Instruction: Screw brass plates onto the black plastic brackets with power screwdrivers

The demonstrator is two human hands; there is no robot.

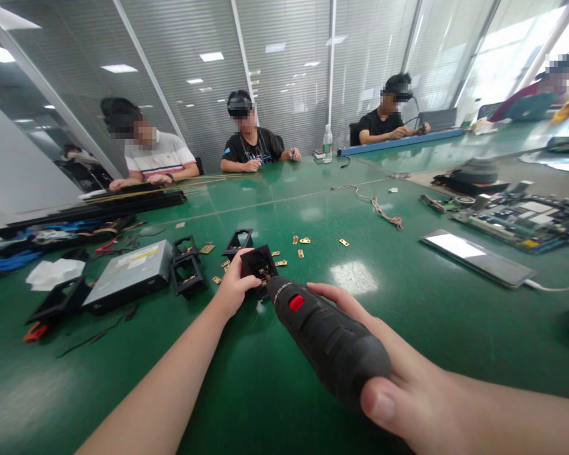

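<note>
My left hand (239,285) is closed on the near left side of a small black plastic frame (258,260), holding it tilted above the table. Brass-coloured parts show inside this frame. My right hand (389,354) grips a black cordless screwdriver (325,338) with a red switch on top. The tool's tip reaches into the frame; whether it touches a screw I cannot make out. Close behind my left hand stands another black frame (239,241). Several small brass plates (301,253) lie scattered on the green tabletop around the held frame.
Left of my hands are more black frames (188,276) and a silver disc drive (131,275). To the right lie a phone (477,258) on a cable, a circuit board (526,215) and a beige cord (379,208). Several people sit opposite, near a water bottle (327,144).
</note>
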